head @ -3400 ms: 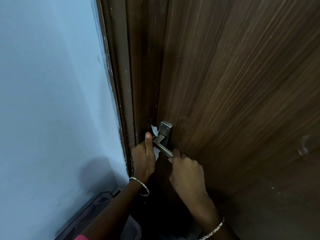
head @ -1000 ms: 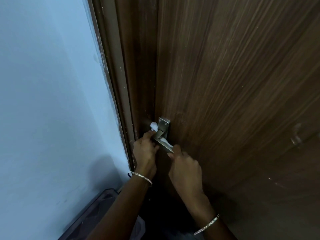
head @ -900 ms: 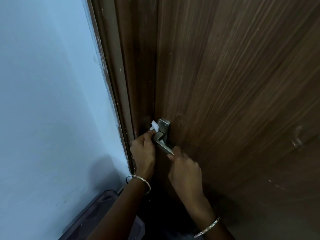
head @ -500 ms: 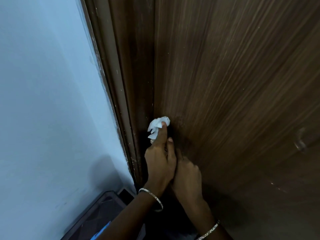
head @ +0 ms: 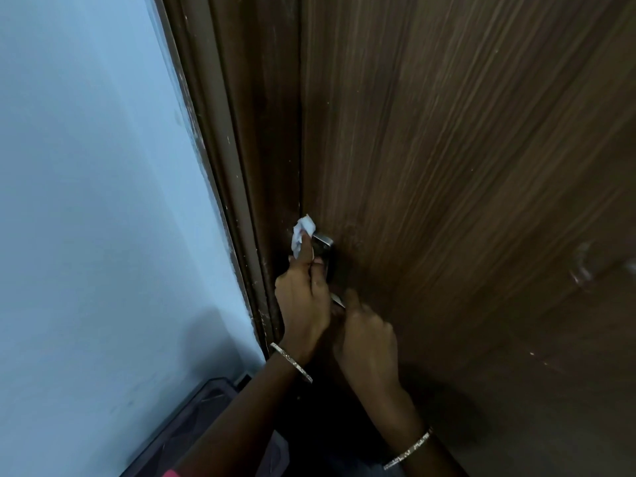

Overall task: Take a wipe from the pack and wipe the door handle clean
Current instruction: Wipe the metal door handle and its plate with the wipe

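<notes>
Dim, cool lighting. Soft shadow on wall (head: 213, 339) lower left. Door (head: 481, 201) grain smeared toward edges; wide-angle bowing evident. Slight overall softness.

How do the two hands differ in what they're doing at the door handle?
The left hand pinches a crumpled white wipe and presses it at the top of the door handle; the right hand holds no wipe. The left hand sits higher, by the door's edge; the right hand is lower, at the lever's end. Both wrists wear a thin bangle.

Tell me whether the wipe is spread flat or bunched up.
Bunched up: the wipe shows as a crumpled white wad at the left hand's fingertips beside the handle plate.
</notes>
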Tool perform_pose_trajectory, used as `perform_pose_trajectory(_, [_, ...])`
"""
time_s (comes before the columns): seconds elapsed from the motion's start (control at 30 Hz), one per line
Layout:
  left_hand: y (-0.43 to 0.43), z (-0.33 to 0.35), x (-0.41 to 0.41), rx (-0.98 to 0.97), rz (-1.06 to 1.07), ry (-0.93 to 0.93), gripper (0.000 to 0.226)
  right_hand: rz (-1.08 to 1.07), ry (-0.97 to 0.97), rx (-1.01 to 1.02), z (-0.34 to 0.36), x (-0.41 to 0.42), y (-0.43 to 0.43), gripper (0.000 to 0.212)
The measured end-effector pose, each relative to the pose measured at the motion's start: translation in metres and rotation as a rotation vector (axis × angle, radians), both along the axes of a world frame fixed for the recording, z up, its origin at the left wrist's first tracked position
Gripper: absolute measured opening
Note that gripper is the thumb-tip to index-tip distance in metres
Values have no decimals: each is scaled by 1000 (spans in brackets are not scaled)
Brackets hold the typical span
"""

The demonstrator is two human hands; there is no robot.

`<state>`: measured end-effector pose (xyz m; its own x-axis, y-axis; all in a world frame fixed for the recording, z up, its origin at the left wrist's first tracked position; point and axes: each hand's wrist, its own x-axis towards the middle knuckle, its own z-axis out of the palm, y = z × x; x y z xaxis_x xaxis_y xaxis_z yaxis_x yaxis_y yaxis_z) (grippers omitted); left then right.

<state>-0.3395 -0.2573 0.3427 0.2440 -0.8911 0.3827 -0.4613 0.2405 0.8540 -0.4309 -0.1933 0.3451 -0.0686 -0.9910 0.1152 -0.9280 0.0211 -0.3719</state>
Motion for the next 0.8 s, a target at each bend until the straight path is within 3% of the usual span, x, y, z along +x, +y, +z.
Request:
perform_pose_trajectory(0.37, [35, 5, -19, -68, -223, -58, 55, 61, 90, -104, -10, -1, -1, 52])
perform_pose_trajectory(0.6, [38, 3, -13, -118, -157, -69, 55, 55, 26, -120, -11, 0, -2, 42])
perform_pose_trajectory(0.8, [15, -6, 9, -18, -57, -113, 43, 25, -43, -66, -9, -3, 0, 44])
